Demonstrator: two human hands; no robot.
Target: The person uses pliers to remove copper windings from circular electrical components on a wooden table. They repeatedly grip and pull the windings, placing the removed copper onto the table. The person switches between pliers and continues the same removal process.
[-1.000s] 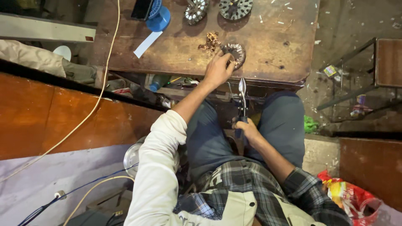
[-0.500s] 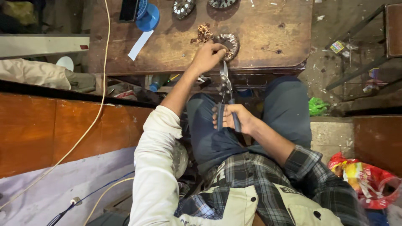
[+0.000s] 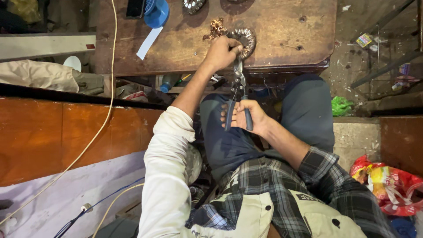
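Left hand (image 3: 221, 53) pins the wire-wound ring (image 3: 243, 40) to the wooden table (image 3: 282, 35), steadying it; right hand (image 3: 243, 117) wraps the pliers (image 3: 238, 94), handles spread, tips at the ring

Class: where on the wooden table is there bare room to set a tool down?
Free: the table right of the coil, and the stretch between the paper strip and left hand. Crowded: the far edge by the blue cup.

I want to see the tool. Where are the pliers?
In the head view, the pliers are near the middle, handles in the right hand, tips reaching the metal ring under the left hand.
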